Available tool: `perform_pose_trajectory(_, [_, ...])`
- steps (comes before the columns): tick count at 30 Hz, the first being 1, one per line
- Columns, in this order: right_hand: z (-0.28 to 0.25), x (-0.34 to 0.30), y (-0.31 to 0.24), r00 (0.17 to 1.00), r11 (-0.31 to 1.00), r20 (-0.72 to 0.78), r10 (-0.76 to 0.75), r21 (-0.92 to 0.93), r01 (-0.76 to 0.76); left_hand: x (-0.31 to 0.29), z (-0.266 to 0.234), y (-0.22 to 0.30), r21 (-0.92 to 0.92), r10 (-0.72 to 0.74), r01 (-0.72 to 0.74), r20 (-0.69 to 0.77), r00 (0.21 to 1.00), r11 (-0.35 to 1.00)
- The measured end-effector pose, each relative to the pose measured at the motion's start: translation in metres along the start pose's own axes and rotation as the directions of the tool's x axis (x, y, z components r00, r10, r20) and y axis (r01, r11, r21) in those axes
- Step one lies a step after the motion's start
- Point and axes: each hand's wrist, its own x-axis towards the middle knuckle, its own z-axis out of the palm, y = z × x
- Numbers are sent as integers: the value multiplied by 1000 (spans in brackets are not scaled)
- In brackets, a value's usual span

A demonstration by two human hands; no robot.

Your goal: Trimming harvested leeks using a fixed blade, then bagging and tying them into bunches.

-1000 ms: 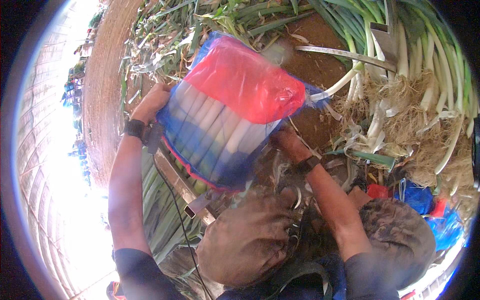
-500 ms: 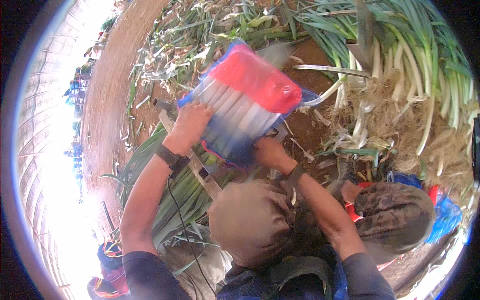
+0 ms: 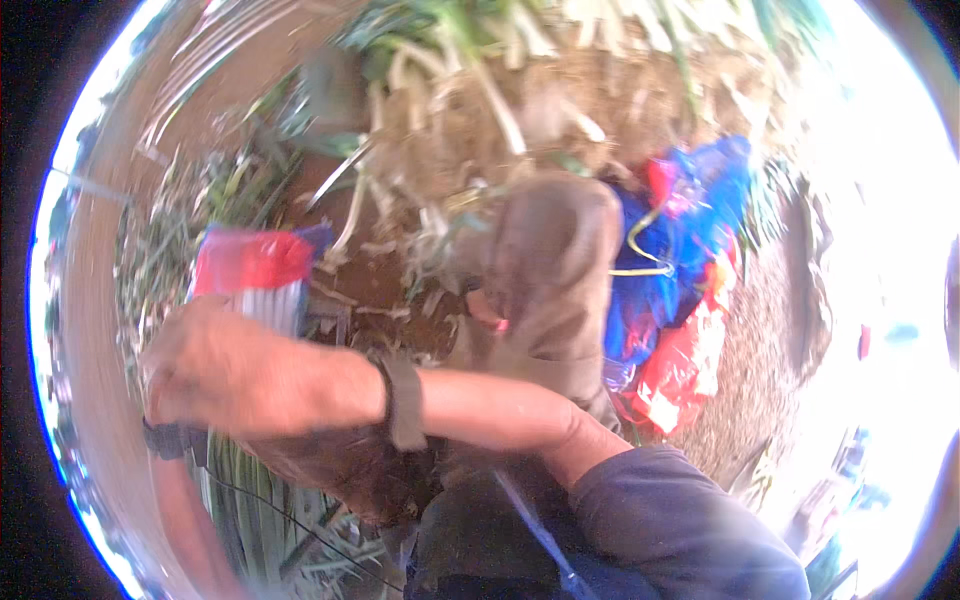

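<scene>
Right hand [image 3: 265, 375] blurred, left hand mostly hidden behind it; can't tell either grip from here. Leek bag [image 3: 255, 262] just beyond right hand, blue-red plastic bags [image 3: 685, 360] well to its right.

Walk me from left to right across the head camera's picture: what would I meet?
Red-topped bag → right wristband → knee → blue bags. The hands are left out: they overlap each other, and the right one overlaps the first bag.
</scene>
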Motion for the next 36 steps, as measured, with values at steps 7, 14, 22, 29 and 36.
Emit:
perform_pose_trajectory(7, [-131, -139, -171, 876, 958, -479, 57, -220, -183, 85, 10, 153, 224, 206, -232, 133, 969, 947])
perform_pose_trajectory(14, [-317, -442, -139, 83, 530, -926, 367, 135, -837, 96, 54, 209, 300, 288, -338, 199, 937, 892])
perform_pose_trajectory(22, [-384, -496, -47, -49, 371, -992, 115, 88, -924, 84, 38, 135, 330, -8, -43, 150, 989, 943])
perform_pose_trajectory(29, [-485, -496, -12, -164, 203, -912, 375, 254, -946, 86, 51, 127, 285, -95, 38, 188, 978, 958])
perform_pose_trajectory(36, [-436, -416, -62, 87, 388, -992, 90, -45, -921, 89, 47, 155, 378, 73, -121, 139, 988, 918])
